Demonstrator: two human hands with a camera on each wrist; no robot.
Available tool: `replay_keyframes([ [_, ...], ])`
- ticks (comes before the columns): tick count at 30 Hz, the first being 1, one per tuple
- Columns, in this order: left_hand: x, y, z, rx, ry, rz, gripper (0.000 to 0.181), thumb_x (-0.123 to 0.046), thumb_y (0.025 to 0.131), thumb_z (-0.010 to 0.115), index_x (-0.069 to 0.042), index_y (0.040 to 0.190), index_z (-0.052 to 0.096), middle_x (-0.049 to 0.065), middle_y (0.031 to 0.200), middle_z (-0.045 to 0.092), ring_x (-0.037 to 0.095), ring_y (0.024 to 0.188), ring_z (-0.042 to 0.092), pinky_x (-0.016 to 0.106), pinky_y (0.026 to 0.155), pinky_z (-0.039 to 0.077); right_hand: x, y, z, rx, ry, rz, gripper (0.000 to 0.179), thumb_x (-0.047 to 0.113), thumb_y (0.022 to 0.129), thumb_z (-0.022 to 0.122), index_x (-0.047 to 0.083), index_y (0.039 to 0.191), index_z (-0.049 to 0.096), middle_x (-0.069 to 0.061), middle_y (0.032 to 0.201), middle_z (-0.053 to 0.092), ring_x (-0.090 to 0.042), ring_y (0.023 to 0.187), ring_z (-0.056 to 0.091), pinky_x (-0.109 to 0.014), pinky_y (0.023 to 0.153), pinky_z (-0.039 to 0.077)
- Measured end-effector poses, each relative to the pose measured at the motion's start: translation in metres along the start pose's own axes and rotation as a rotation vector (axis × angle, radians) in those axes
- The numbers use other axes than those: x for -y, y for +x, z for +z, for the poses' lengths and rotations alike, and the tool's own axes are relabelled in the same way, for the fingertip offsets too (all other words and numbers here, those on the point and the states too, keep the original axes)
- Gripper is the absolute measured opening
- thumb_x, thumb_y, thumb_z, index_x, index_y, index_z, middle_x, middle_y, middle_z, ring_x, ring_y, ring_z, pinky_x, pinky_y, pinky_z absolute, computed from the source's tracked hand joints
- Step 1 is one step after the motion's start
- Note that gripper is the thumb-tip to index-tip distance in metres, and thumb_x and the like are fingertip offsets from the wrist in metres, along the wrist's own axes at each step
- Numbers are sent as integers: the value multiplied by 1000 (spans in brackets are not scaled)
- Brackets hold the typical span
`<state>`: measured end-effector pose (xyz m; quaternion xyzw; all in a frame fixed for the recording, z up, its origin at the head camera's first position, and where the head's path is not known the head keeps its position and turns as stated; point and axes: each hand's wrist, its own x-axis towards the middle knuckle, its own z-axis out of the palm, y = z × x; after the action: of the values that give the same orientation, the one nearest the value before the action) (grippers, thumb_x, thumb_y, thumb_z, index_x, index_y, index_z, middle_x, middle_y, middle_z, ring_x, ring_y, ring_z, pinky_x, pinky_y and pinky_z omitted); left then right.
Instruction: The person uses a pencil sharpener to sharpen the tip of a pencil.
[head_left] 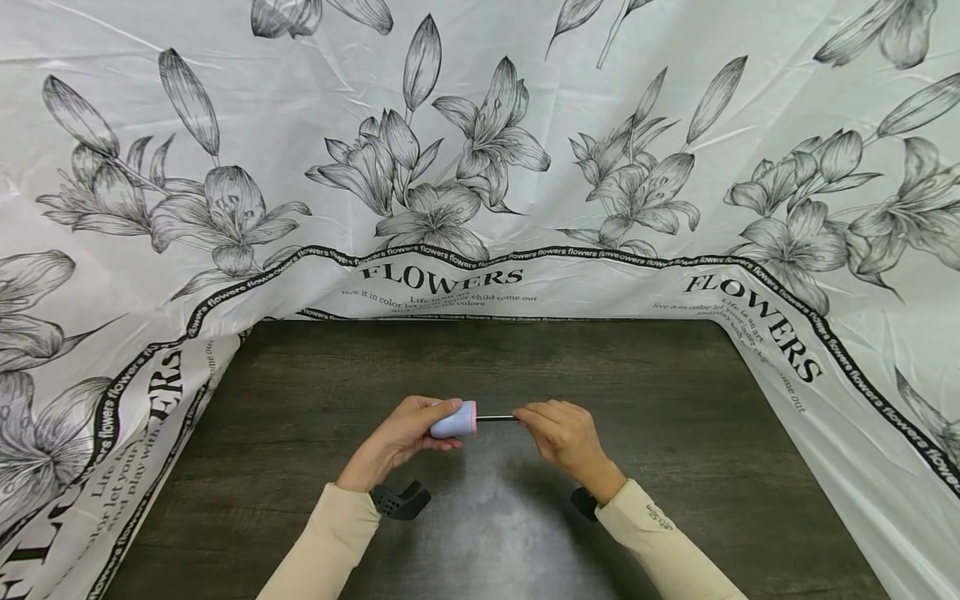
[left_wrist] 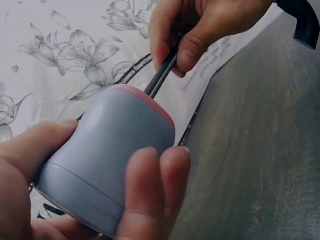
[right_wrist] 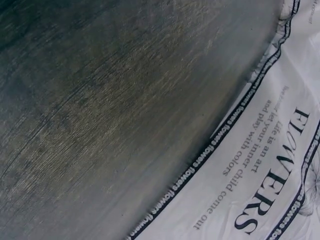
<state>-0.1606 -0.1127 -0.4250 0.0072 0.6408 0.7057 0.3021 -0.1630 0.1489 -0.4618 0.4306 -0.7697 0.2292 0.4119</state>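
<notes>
A light-blue rounded cylinder with a pink end (head_left: 453,420) is gripped by my left hand (head_left: 408,431), thumb on one side and fingers on the other. From its pink end (left_wrist: 142,100) sticks a thin, dark, pencil-like stick (head_left: 495,417). My right hand (head_left: 561,429) pinches the stick's far end between thumb and fingers. Up close in the left wrist view, the stick (left_wrist: 162,76) meets the pink face; how deep it goes is hidden. Neither the hands nor these things appear in the right wrist view.
Both hands are above a dark wood-grain table (head_left: 330,358). White cloth (head_left: 525,208) with printed flowers and lettering hangs behind it and along both sides. A black band is on each wrist, one at the left wrist (head_left: 401,500) and one at the right wrist (head_left: 584,503).
</notes>
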Motion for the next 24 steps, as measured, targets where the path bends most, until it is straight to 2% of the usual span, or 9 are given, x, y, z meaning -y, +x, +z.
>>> replay_keyframes([
  [3,5,1,0,6,8,47,49,-22,96,58,18,124,48,13,94,60,14,72,68,23,67,56,2,1,-2,36,49,37,9,11,89,66,7,85,73,-1,76,70,-9,57,61,-19,49,47],
  [6,12,0,0,-4,82,126,45,-18,93,63,14,123,51,14,102,57,14,81,63,28,72,55,4,2,-5,138,150,150,4,7,80,74,10,82,73,0,75,70,-6,56,61,-16,48,45],
  [8,16,1,1,-17,165,212,44,-15,89,68,12,121,53,17,106,56,15,84,59,29,72,53,5,4,-10,257,268,294,8,7,77,77,10,83,73,-1,78,72,-5,56,60,-15,48,43],
  [12,23,1,6,-54,308,383,38,-9,83,74,6,114,58,24,109,56,17,84,58,28,69,52,1,9,-18,499,583,679,9,6,83,72,5,91,74,-10,84,73,-8,62,63,-23,54,50],
  [15,26,1,12,-73,351,440,36,-5,79,76,3,111,61,24,111,58,19,84,58,27,68,52,-8,9,-20,627,761,858,12,4,86,67,-2,95,73,-16,83,71,-13,67,66,-28,61,55],
  [17,29,0,15,-86,360,448,36,-4,78,77,2,110,62,23,111,58,19,83,58,26,67,52,-11,9,-23,690,816,887,15,3,88,65,-6,97,71,-20,84,71,-21,69,68,-32,64,57],
  [19,32,0,18,-98,363,451,36,-4,78,77,2,110,62,24,110,59,18,81,58,26,66,52,-13,8,-25,725,799,868,15,3,88,64,-6,99,71,-19,84,71,-19,68,67,-28,62,55],
  [21,35,0,20,-120,358,445,35,-6,79,77,2,110,63,24,109,59,16,80,58,26,65,52,-12,6,-25,721,712,805,14,6,89,65,-1,100,72,-13,84,72,-10,61,63,-23,55,51],
  [24,35,1,20,-169,349,430,34,-9,81,75,1,111,64,22,106,61,12,77,59,25,64,52,-7,3,-24,651,531,683,16,10,86,70,9,101,72,-4,86,72,2,54,50,-18,49,40],
])
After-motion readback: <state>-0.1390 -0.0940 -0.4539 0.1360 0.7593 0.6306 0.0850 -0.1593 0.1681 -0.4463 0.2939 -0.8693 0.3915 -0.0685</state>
